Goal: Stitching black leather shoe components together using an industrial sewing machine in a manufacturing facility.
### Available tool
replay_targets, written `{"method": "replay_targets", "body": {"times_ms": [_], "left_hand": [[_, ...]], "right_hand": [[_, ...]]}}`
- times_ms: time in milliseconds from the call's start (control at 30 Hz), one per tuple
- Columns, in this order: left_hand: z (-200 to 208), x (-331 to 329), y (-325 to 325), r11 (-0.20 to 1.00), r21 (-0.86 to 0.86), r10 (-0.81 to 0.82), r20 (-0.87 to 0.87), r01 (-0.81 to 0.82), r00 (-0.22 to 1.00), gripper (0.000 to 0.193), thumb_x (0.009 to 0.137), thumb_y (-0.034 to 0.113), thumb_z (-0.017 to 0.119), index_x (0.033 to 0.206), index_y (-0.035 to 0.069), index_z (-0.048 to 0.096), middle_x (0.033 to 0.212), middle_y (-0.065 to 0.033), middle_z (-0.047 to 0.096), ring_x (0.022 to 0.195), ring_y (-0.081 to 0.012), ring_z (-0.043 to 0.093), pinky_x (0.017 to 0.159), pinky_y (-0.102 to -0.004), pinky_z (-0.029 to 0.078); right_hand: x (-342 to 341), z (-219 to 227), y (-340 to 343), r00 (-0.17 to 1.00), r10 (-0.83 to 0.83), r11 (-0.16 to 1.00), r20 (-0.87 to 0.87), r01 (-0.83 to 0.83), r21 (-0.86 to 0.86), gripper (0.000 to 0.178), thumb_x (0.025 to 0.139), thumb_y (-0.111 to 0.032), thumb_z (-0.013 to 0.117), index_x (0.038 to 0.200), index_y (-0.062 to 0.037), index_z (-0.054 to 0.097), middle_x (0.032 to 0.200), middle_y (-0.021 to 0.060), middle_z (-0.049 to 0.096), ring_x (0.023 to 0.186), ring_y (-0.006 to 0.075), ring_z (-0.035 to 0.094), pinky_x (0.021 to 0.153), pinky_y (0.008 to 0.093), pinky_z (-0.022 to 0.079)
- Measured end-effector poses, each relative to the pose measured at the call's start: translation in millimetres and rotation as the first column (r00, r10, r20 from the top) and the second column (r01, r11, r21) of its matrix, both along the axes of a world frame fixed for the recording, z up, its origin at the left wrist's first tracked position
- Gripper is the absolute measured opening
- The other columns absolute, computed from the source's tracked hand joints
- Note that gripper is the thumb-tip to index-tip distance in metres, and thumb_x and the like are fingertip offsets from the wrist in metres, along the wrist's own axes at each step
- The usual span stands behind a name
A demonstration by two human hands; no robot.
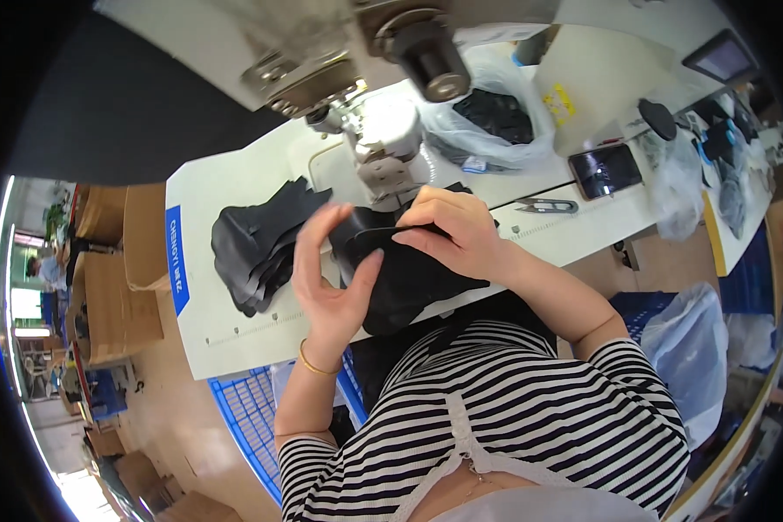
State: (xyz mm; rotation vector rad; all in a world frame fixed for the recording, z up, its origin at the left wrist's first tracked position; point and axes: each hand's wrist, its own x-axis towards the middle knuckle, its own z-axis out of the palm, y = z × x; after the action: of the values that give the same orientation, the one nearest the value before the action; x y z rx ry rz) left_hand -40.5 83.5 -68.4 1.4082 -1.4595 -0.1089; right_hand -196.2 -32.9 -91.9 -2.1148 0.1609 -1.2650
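Note:
Black leather-like pieces (418, 270) lie at the table's front edge, below the head of a sewing machine (385, 174). My right hand (457, 228) pinches the raised edge of the top piece between thumb and fingers. On the left side of that piece, my left hand (332, 283) has its thumb and forefinger spread apart in a curve, the fingertips close to its edge. Whether they touch it, I cannot tell. Left of my hands lies a fanned stack of similar black cut pieces (257, 244).
Thread snips (548, 206) and a phone (606, 170) lie on the white table (235, 348) to the right. Behind them stands a clear plastic bag (531, 143) with black pieces inside. A blue basket (250, 426) sits below left, near cardboard boxes (117, 304).

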Motion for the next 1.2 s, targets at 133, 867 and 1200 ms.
{"method": "replay_targets", "body": {"times_ms": [133,867,1200], "left_hand": [[-5.3,-11.5,-2.0,0.915,0.201,-0.195,-0.539,0.35,0.82,0.042,0.072,-0.001,0.075,0.111,0.001,0.057,0.105,-0.0059,0.061,0.097,-0.0136,0.058,0.083,-0.028,0.048],[-34.2,3.7,0.1,0.843,0.402,0.16,-0.821,0.357,0.548,0.011,0.08,0.002,0.067,0.091,-0.003,0.068,0.081,-0.0067,0.068,0.068,-0.0116,0.064,0.064,-0.0247,0.052],[-40.7,-1.2,9.5,0.92,0.324,0.177,-0.845,0.221,0.505,0.012,0.086,0.005,0.064,0.094,-0.004,0.064,0.084,-0.006,0.067,0.072,-0.0104,0.063,0.064,-0.0239,0.052]], "right_hand": [[-1.4,4.6,-8.1,0.998,0.026,1.0,-0.053,-0.026,-0.007,0.016,0.077,-0.008,0.072,0.088,-0.0039,0.061,0.078,0.0083,0.06,0.062,0.0233,0.058,0.052,0.0307,0.044],[-86.2,-32.7,-143.7,0.519,-0.685,0.728,-0.511,0.513,-0.455,0.012,0.084,-0.016,0.059,0.086,-0.0037,0.059,0.086,0.0121,0.061,0.086,0.0318,0.058,0.074,0.042,0.046],[-41.1,4.8,-40.3,0.915,-0.326,0.91,-0.238,0.236,-0.34,0.014,0.082,-0.008,0.06,0.095,-0.0039,0.06,0.081,0.0091,0.061,0.073,0.026,0.061,0.062,0.0346,0.048]]}}
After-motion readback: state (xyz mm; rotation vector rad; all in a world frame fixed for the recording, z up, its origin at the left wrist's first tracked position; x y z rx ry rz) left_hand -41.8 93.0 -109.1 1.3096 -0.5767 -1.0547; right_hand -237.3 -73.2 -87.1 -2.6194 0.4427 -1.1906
